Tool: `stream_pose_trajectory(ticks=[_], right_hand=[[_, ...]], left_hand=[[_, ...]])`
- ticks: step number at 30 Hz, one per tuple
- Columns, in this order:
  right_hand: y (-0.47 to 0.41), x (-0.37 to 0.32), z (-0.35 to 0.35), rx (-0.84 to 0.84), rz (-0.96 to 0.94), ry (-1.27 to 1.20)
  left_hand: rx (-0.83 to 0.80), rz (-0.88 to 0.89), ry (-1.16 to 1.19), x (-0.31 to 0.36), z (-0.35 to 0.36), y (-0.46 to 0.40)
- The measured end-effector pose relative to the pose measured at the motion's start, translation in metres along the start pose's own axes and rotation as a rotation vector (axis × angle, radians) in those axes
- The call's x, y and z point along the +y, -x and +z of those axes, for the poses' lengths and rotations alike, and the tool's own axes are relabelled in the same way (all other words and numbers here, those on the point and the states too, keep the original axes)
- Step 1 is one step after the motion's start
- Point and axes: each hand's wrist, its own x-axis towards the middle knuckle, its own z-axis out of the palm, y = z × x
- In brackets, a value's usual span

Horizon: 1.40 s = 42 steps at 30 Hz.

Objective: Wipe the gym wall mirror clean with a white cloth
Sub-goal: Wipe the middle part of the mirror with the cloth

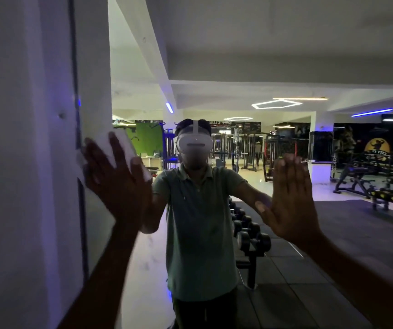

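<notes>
Straight, spread fingers [116,148] of the left hand [117,181] are pressing the white cloth [124,143] flat against the mirror [285,55] near its left edge. The right hand [290,198] is lying open-palmed, seemingly bracing on the glass. The cloth looks soft and light, best handled under a flat palm.
</notes>
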Motion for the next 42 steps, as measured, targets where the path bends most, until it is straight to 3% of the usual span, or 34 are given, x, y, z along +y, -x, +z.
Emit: stream_pose_trajectory(ticks=[2, 3, 5, 7, 8, 10, 12, 15, 17, 19, 21, 23, 24, 27, 28, 30, 32, 33, 34, 35, 36, 37, 38, 39, 41, 42], right_hand=[[0.0, -0.002, 0.002, 0.005, 0.014, -0.01], [-0.001, -0.002, 0.003, 0.011, 0.013, -0.007], [0.0, 0.0, 0.002, 0.018, 0.016, -0.003], [0.002, 0.001, 0.002, 0.024, 0.01, -0.009], [0.002, 0.001, 0.003, 0.027, 0.006, -0.012], [0.002, 0.001, 0.004, 0.038, 0.003, -0.016], [0.002, -0.001, 0.005, 0.045, 0.022, -0.011], [0.001, -0.003, 0.005, 0.056, 0.045, -0.003], [0.001, -0.004, 0.004, 0.047, 0.043, -0.006], [0.001, -0.002, 0.004, 0.038, 0.046, -0.006], [0.003, -0.002, 0.004, 0.028, 0.048, -0.01], [0.003, -0.002, 0.004, 0.033, 0.051, -0.009], [0.003, -0.002, 0.004, 0.033, 0.05, -0.011], [0.003, -0.003, 0.005, 0.037, 0.059, -0.026], [0.004, -0.004, 0.005, 0.04, 0.068, -0.032], [0.004, -0.005, 0.005, 0.04, 0.075, -0.043], [0.003, -0.005, 0.003, 0.035, 0.079, -0.043], [0.004, -0.005, 0.004, 0.033, 0.081, -0.041], [0.004, -0.005, 0.004, 0.033, 0.081, -0.043], [0.005, -0.005, 0.004, 0.033, 0.078, -0.05], [0.005, -0.004, 0.005, 0.035, 0.073, -0.056], [0.005, -0.003, 0.006, 0.039, 0.069, -0.057], [0.004, -0.003, 0.007, 0.042, 0.071, -0.051], [0.005, -0.002, 0.008, 0.04, 0.075, -0.042], [0.006, -0.003, 0.008, 0.045, 0.096, -0.032], [0.006, -0.004, 0.008, 0.048, 0.103, -0.033]], left_hand=[[0.032, -0.091, 0.015, 0.057, 0.009, 0.03], [0.004, 0.023, 0.023, 0.085, 0.015, 0.051], [-0.226, 0.503, 0.044, 0.124, 0.014, 0.087], [-0.352, 0.777, 0.175, 0.113, 0.013, 0.076], [-0.372, 0.755, 0.248, 0.093, 0.009, 0.06], [-0.28, 0.439, 0.286, 0.037, -0.001, 0.023], [-0.118, 0.134, 0.124, -0.015, -0.013, 0.0], [-0.092, -0.016, 0.042, 0.019, -0.006, 0.02], [-0.161, 0.148, 0.328, 0.072, 0.012, 0.059], [-0.241, 0.466, 0.178, 0.104, 0.014, 0.086], [-0.289, 0.719, 0.16, 0.091, 0.013, 0.072], [-0.223, 0.809, 0.11, 0.047, 0.013, 0.045], [-0.2, 0.703, 0.101, 0.025, 0.009, 0.033], [-0.064, 0.123, 0.026, -0.017, 0.001, 0.023], [0.034, -0.046, 0.021, -0.009, 0.005, 0.029], [-0.009, -0.247, 0.148, 0.034, 0.009, 0.047], [-0.036, -0.083, 0.486, 0.076, 0.021, 0.083], [-0.109, 0.108, 0.585, 0.095, 0.02, 0.101], [-0.162, 0.364, 0.476, 0.116, 0.007, 0.109], [-0.242, 0.482, 0.562, 0.116, 0.013, 0.107], [-0.429, 0.535, 0.687, 0.108, 0.02, 0.093], [-0.617, 0.343, 0.891, 0.099, 0.023, 0.075], [-0.64, 0.227, 0.904, 0.087, 0.019, 0.055], [-0.506, 0.024, 0.867, 0.071, 0.019, 0.035], [-0.123, -0.283, 0.368, 0.064, 0.022, 0.012], [-0.001, -0.305, 0.127, 0.071, 0.017, 0.014]])
